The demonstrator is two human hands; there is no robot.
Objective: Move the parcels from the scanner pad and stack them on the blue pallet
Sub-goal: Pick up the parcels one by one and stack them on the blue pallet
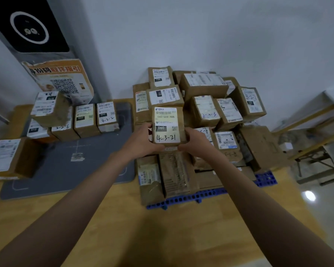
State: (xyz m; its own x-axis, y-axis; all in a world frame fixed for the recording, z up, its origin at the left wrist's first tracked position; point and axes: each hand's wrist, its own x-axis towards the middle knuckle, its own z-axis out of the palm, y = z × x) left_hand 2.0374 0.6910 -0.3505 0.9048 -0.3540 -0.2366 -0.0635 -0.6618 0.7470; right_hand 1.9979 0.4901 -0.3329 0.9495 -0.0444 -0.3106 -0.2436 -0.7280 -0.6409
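Parcel over the pallet stack

I gripped the parcel (167,125) with both hands, left hand (141,142) and right hand (196,140) curled round its lower corners, above boxes on the blue pallet (191,197).

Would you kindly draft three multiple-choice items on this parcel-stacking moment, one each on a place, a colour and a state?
1. Where is the parcel marked 4-3-21?
A. lying on the scanner pad
B. held over the stacked parcels on the pallet
C. on the floor

2. What colour is the pallet?
A. blue
B. red
C. green

3. How is that parcel held?
A. by the left hand alone
B. by the right hand alone
C. by both hands

Answers:
1 B, it sits in front of the stacked parcels, right of the grey scanner pad.
2 A, its perforated edge shows blue.
3 C, the left hand and right hand grip its lower sides.
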